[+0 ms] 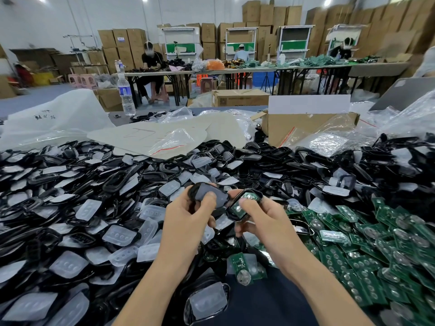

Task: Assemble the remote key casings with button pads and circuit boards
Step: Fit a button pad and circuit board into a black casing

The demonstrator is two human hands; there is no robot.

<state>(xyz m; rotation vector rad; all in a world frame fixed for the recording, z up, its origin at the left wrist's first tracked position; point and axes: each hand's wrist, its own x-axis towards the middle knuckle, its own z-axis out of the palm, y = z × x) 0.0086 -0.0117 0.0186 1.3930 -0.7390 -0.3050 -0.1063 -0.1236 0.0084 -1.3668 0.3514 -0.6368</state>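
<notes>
Standing beside the bench, you see both hands working just above the heap. The left hand (188, 217) is curled round a black shell (195, 187), its thumb flat on the milky grey button pad (213, 196) seated inside. The right hand (266, 220) is curled round a second shell (230, 207), its thumb pressing a green circuit board (250, 196) into the frame. The two halves sit just beside each other, the second at about four o'clock from the first.

They look ready to be brought together. To do it well, I'd want the pad lying level in its recess, with no corner lifted, and the board square in its frame. Then the rims should line up all the way round before any squeezing. Even pressure from both thumbs seems safer than forcing one end, since thin plastic rims can bind or snap.

The shells are glossy, hard and rounded at the corners. The pads are soft, translucent and dimpled with small domes. The boards are stiff, flat and dotted with silvery round contacts.

Spare casings (70, 184) and loose pads (120, 235) spread from seven round to one o'clock, and spare boards (376, 243) pile up from three to five. A cardboard box (306, 128) stands at one o'clock.
</notes>
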